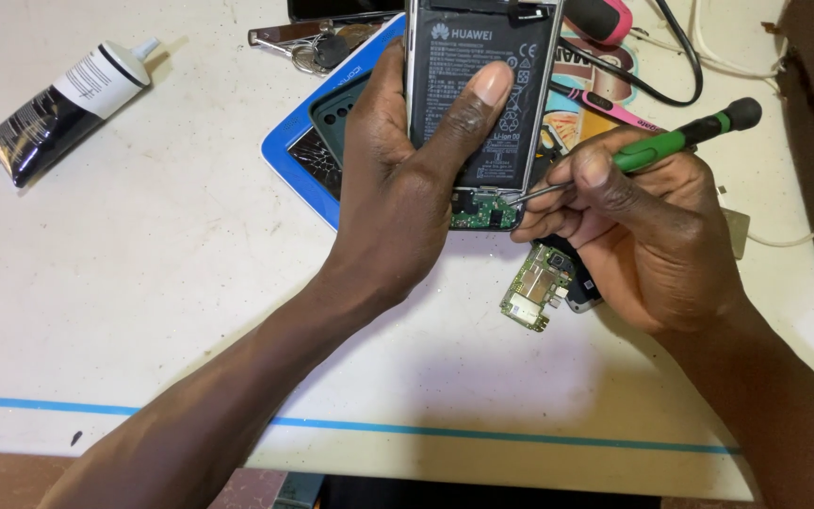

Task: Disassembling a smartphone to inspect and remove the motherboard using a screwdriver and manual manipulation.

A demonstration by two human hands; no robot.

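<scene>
- Left hand (398, 179) reaches in from the lower left, forearm slanting up across the table, and wraps around an opened phone (482, 104), thumb pressed flat on the black battery (468, 66), fingers curled behind the left edge.
- Right hand (647, 236) comes in from the lower right, wrist bent inward, fingers pinched around a green-handled screwdriver (657, 146).
- Screwdriver's metal tip touches the small green board (484, 209) at the phone's lower end, just beside the heel of the left hand.
- Phone is held tilted above the table, between the two hands, its back off and its inside facing up.
- Just below the right fingers a loose circuit board (536, 287) lies flat on the table, beside a small dark part.
- Under the phone lies a blue case (294, 155) with a cracked dark panel on it.
- Farther out: a black-and-white tube (63, 104) at upper left, keys (308, 47) at the top, black cables (652, 80) and a pink object (605, 19) at upper right.
- Table (143, 283) is white and scuffed, with a blue line (379, 429) running near its front edge.
</scene>
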